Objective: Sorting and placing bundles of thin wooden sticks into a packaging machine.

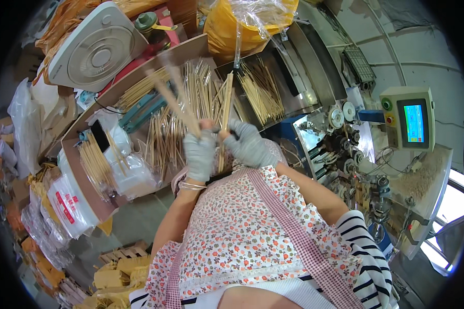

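Observation:
My left hand (pixel 199 153), in a grey fingerless glove, grips a bundle of wooden chopsticks (pixel 176 100) that points up and to the left and looks blurred. My right hand (pixel 248 146), also gloved, holds a second upright bundle of chopsticks (pixel 226 100) close beside it. Both hands are over a cardboard tray (pixel 139 77) strewn with loose wrapped chopsticks (pixel 162 136). A floral apron covers my front below the hands.
A metal hopper (pixel 294 67) holds more chopsticks (pixel 263 90), with a yellow bag (pixel 252 26) above. A packing machine (pixel 345 149) with a lit control screen (pixel 413 123) stands at the right. A white fan (pixel 95 49) and stacked plastic packets (pixel 67 206) are at the left.

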Demonstrator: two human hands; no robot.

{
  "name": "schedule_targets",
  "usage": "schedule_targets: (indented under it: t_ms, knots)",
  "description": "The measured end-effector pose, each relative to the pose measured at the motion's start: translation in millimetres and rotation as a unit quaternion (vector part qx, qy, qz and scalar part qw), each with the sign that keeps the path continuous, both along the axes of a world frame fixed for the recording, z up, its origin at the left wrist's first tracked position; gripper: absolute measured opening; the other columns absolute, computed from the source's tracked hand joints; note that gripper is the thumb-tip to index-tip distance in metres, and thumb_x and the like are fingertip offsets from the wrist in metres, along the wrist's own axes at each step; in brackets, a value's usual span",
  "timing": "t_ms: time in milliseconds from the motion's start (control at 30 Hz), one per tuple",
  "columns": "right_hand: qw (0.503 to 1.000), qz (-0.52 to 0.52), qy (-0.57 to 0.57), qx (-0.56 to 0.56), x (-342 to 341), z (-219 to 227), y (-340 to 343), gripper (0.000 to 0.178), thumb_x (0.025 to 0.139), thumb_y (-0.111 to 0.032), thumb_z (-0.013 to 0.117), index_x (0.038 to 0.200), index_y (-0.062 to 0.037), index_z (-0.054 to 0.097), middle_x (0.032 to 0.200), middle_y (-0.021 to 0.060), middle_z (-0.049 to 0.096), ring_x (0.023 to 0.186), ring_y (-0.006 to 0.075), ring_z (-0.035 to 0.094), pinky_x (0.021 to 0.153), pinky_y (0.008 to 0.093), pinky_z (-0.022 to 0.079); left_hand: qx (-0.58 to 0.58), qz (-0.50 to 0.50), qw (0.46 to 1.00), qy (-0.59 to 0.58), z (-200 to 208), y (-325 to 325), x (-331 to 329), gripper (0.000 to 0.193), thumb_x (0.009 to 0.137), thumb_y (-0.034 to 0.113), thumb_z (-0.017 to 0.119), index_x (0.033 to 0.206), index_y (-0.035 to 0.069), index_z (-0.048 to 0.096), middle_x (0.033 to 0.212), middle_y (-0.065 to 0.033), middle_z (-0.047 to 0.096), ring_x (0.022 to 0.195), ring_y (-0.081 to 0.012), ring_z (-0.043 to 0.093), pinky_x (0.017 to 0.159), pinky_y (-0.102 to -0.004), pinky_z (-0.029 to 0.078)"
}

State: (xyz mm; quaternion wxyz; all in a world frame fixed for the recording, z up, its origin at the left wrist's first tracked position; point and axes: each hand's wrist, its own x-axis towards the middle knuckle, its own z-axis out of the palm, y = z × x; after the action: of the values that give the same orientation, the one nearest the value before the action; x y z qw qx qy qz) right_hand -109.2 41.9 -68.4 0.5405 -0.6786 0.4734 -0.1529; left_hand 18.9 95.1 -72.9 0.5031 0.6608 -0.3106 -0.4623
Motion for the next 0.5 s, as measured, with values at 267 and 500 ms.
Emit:
schedule_targets:
  t_ms: [267,500]
  knots:
    - [0.992,0.089,-0.031,0.078,-9,12,-8,0.02,0.086,-0.02,0.057,0.092,-0.0004,0.058,0.067,0.0027,0.051,0.062,0.0088,0.045,0.058,0.0238,0.042,0.047,0.065,0.988,0.134,13,-23,-1,0.022,0.084,0.017,0.064,0.097,0.0,0.059,0.076,-0.0013,0.058,0.06,-0.0057,0.051,0.05,-0.021,0.047]
    - [0.993,0.057,-0.106,0.003,14,56,-105,0.019,0.087,-0.022,0.057,0.087,-0.0029,0.059,0.075,-0.0047,0.052,0.071,0.0026,0.044,0.066,0.0189,0.039,-0.01,0.079,0.982,0.17,22,-24,-5,0.014,0.08,0.012,0.068,0.084,0.002,0.059,0.068,0.0003,0.057,0.055,-0.0061,0.05,0.049,-0.021,0.043]
